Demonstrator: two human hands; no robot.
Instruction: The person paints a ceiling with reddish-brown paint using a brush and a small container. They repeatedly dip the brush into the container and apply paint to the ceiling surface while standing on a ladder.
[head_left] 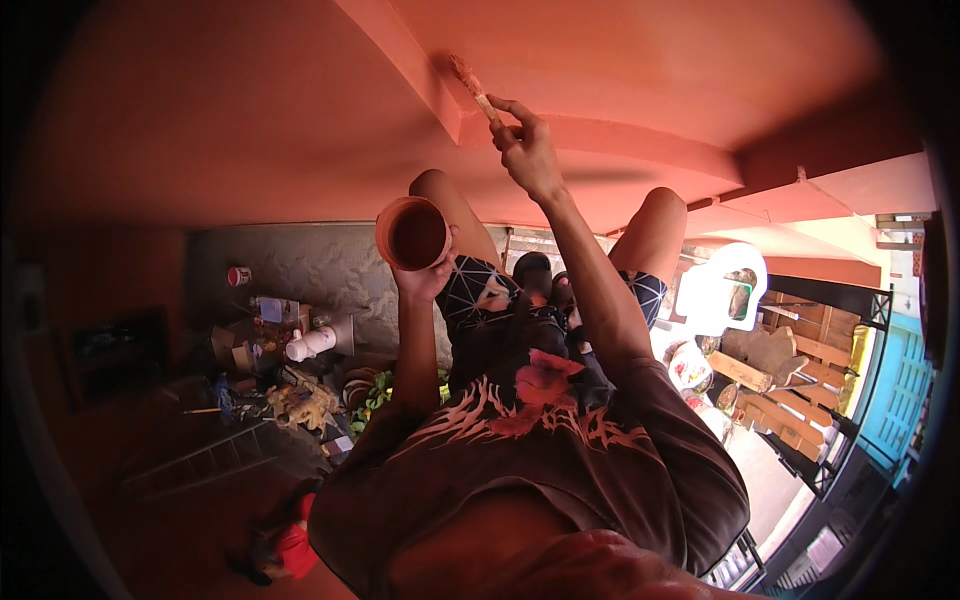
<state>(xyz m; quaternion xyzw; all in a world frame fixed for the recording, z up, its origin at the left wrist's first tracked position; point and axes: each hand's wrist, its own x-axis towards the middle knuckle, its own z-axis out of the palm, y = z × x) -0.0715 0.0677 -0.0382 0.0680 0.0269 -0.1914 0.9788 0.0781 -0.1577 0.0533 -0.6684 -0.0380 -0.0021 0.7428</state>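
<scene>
My right hand (530, 155) grips the pale handle of a paintbrush (474, 82). The paint-coated bristles are at the edge where two orange-red painted surfaces (600, 70) meet; whether they touch cannot be told. A round reddish cup (384, 240) with dark red-brown paint (420, 238) inside is in my left hand (430, 278), its mouth facing up toward me. Most of the left fingers are behind the cup. My bent knees are on either side of my right forearm.
Far below on the left are a ladder (210, 460), a white container (311, 344), boxes (235, 345) and green leaves (375, 395). A person in red (297, 545) is at the lower left. Wooden planks (785, 415) and a blue slatted panel (895, 385) are at the right.
</scene>
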